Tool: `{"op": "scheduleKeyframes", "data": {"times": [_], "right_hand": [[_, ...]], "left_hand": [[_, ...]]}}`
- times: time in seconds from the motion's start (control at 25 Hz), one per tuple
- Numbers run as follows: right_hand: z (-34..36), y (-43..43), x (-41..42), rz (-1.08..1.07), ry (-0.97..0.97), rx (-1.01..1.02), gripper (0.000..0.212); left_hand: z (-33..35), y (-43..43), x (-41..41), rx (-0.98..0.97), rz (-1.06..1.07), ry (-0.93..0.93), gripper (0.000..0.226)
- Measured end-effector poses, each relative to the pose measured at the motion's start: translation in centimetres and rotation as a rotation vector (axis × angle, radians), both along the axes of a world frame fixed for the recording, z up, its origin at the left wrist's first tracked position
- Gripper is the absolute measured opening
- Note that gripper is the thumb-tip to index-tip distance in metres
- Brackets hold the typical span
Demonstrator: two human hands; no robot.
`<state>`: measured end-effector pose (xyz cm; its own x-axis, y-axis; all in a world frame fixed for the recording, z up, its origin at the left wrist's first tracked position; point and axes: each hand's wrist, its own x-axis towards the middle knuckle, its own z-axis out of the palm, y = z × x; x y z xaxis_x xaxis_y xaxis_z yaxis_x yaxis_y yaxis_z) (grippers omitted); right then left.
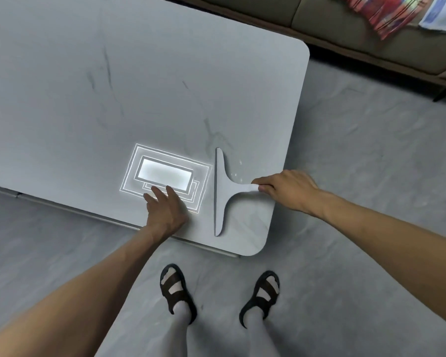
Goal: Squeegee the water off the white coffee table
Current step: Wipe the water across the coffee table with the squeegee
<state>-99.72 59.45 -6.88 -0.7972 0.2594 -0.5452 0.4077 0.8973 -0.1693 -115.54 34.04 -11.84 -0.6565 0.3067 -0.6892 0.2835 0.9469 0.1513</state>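
Note:
The white coffee table [144,81] fills the upper left, with faint grey marbling and a bright ceiling-light reflection near its front edge. A pale T-shaped squeegee [223,191] lies flat near the table's right end, blade running front to back. My right hand [286,189] grips the end of its handle from the right. A few small water drops [238,175] sit just behind the handle. My left hand [165,208] rests flat on the table to the left of the blade, fingers apart, holding nothing.
A sofa [366,34] with a red patterned cloth [381,14] stands beyond the table's right end at the top right. Grey marbled floor [358,155] lies to the right and in front. My feet in dark sandals [177,289] stand just before the table's front corner.

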Motion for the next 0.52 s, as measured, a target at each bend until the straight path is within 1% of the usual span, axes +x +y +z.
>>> {"op": "scheduleKeyframes", "data": {"times": [0.04,0.08,0.12,0.16,0.2,0.24,0.28,0.32,0.4,0.52], "right_hand": [[0.1,1.3,1.1,-0.007,0.005,0.012,0.036],[0.3,2.7,2.2,-0.019,0.006,0.022,0.035],[0.5,3.9,3.1,-0.030,0.002,0.028,0.034],[0.7,5.0,4.0,-0.040,0.000,0.033,0.033],[0.9,6.2,5.0,-0.049,0.001,0.041,0.033],[1.0,7.4,6.0,-0.057,0.004,0.056,0.032],[1.1,8.7,6.9,-0.064,0.006,0.070,0.031],[1.2,9.9,7.6,-0.072,0.006,0.081,0.030],[1.8,12.2,8.7,-0.084,-0.004,0.100,0.029],[3.2,14.9,9.5,-0.061,-0.060,0.171,0.030]], "left_hand": [[0.1,0.5,1.2,0.000,-0.025,-0.025,0.080],[0.5,1.3,2.4,0.025,-0.059,0.038,0.079],[0.7,2.3,3.9,0.031,-0.116,0.023,0.082],[1.0,3.6,5.5,0.001,-0.186,0.028,0.091],[0.6,4.7,7.2,-0.016,-0.215,-0.004,0.105],[0.9,5.9,8.5,-0.075,-0.219,-0.051,0.119],[0.4,6.9,9.2,-0.113,-0.210,-0.074,0.127],[0.6,7.6,9.5,-0.125,-0.199,-0.084,0.128],[0.2,7.8,9.6,-0.144,-0.217,-0.050,0.125],[-0.4,7.5,9.0,-0.125,-0.228,-0.046,0.121]]}}
